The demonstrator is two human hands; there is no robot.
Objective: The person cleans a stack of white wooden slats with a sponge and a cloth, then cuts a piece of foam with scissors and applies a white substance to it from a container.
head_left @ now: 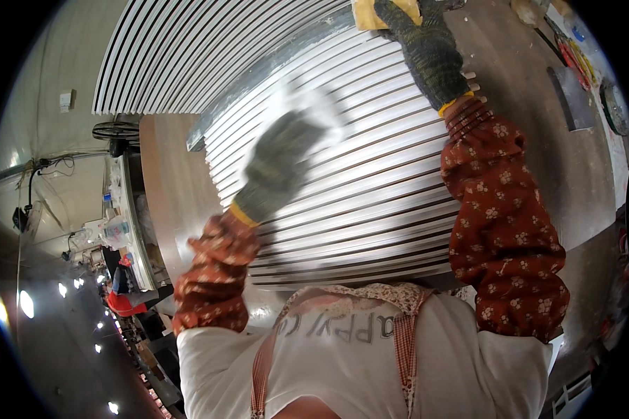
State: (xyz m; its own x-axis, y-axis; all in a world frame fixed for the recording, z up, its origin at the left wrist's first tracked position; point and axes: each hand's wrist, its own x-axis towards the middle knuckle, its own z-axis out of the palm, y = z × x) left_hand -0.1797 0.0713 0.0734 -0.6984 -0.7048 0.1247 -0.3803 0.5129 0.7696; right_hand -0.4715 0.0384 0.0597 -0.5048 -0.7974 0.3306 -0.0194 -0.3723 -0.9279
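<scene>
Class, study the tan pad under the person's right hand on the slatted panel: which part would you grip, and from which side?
Probably the tan pad's bare left edge, pinched from the left. It lies flat on the slatted panel, and the gloved right hand covers its right part, so only that edge is exposed.

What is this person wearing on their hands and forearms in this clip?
Both the left hand and right hand wear dark grey-green knitted gloves with yellow cuff edging. Each forearm is covered by a rust-red fabric sleeve guard printed with small pale flowers, gathered at the wrist.
</scene>
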